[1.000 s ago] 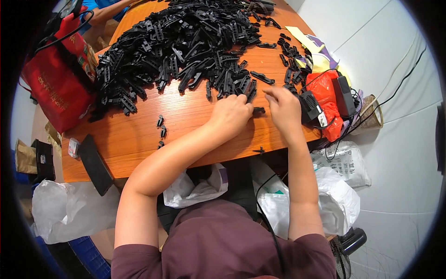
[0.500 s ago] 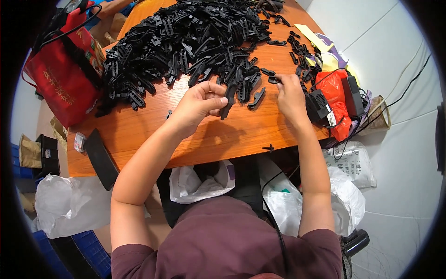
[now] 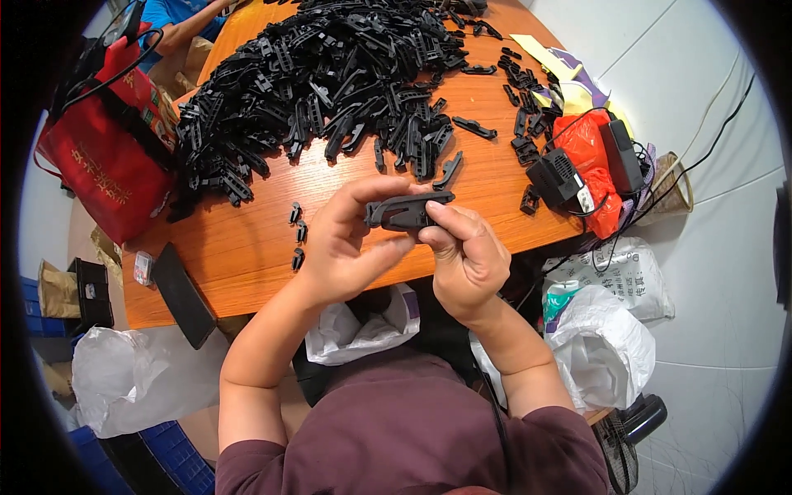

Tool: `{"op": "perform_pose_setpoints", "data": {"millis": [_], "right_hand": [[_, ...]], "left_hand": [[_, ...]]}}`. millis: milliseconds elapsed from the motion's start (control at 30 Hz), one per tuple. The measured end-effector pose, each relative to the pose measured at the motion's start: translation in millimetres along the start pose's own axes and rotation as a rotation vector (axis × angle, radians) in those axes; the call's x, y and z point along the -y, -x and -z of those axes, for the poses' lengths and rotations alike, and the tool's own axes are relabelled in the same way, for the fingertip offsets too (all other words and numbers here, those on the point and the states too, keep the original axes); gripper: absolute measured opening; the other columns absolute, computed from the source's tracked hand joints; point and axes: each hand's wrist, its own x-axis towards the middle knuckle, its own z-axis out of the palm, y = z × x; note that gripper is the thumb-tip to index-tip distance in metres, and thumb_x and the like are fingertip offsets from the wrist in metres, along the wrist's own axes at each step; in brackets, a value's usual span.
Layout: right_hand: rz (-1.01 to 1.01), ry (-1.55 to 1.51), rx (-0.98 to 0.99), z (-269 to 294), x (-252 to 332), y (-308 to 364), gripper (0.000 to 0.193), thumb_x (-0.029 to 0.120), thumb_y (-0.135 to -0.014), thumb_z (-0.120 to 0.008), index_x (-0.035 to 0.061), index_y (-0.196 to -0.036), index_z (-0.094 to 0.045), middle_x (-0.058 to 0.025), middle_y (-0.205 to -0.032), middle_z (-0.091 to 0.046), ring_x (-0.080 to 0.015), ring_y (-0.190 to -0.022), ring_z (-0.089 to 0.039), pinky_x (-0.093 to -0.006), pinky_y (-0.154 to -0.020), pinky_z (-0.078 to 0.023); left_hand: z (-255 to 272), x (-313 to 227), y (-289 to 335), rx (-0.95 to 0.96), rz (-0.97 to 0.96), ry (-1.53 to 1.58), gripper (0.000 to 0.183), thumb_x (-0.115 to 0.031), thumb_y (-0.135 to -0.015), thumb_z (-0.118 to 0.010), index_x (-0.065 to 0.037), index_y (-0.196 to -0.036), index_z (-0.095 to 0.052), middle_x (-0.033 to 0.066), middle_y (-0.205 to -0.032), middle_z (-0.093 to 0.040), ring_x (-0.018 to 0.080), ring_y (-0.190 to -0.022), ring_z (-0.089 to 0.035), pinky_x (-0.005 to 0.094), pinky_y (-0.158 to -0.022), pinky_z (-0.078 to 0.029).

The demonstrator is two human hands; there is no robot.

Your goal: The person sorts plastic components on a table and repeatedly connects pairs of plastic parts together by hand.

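Note:
In front of my chest, above the table's near edge, I hold a long black plastic clip-like part (image 3: pixel 400 214) level between both hands. My right hand (image 3: pixel 470 260) pinches its right end between thumb and fingers. The fingers of my left hand (image 3: pixel 351 235) curl behind the left end, while the left thumb stretches out below it. Whether a smaller piece sits inside my right fingers is hidden. Beyond my hands lies a big heap of similar black parts (image 3: pixel 330 82). A single loose part (image 3: pixel 448 171) rests between the heap and my right hand.
Small black pieces (image 3: pixel 521 148) lie along the table's right side, beside a black adapter (image 3: pixel 554 177) and a red plastic bag (image 3: pixel 587 148). Several small pieces (image 3: pixel 301 233) lie left of my hands. A dark flat slab (image 3: pixel 183 293) overhangs the left edge. A person's arm (image 3: pixel 186 33) shows far left.
My right hand has come from the small pieces at the right to meet my left hand. The part has turned from upright to level and moved nearer to me.

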Motion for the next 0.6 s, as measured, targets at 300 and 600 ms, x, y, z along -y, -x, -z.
{"op": "perform_pose_setpoints", "data": {"millis": [300, 600], "right_hand": [[0.073, 0.231, 0.088, 5.8, 4.6, -12.2, 0.042, 0.018, -0.077, -0.070, -0.0007, -0.110, -0.054, -0.0142, -0.090, -0.061, -0.0258, -0.076, -0.062, -0.0308, -0.064, -0.051], [0.172, 0.355, 0.231, 14.1, 3.1, 4.7, 0.033, 0.017, -0.075, -0.071, -0.0017, -0.097, -0.055, -0.0108, -0.075, -0.056, -0.0258, -0.062, -0.057, -0.0326, -0.052, -0.046]], "left_hand": [[15.0, -13.9, 0.0, 0.107, 0.015, -0.116, 0.033, 0.001, -0.078, -0.068, 0.005, -0.109, -0.057, 0.0134, -0.103, -0.064, 0.0174, -0.094, -0.061, 0.0271, -0.083, -0.050], [32.3, -6.4, -2.6, 0.263, 0.271, -0.020, 0.052, -0.005, -0.078, -0.070, 0.002, -0.124, -0.047, 0.0132, -0.116, -0.056, 0.0146, -0.100, -0.057, 0.0275, -0.087, -0.047]]}}
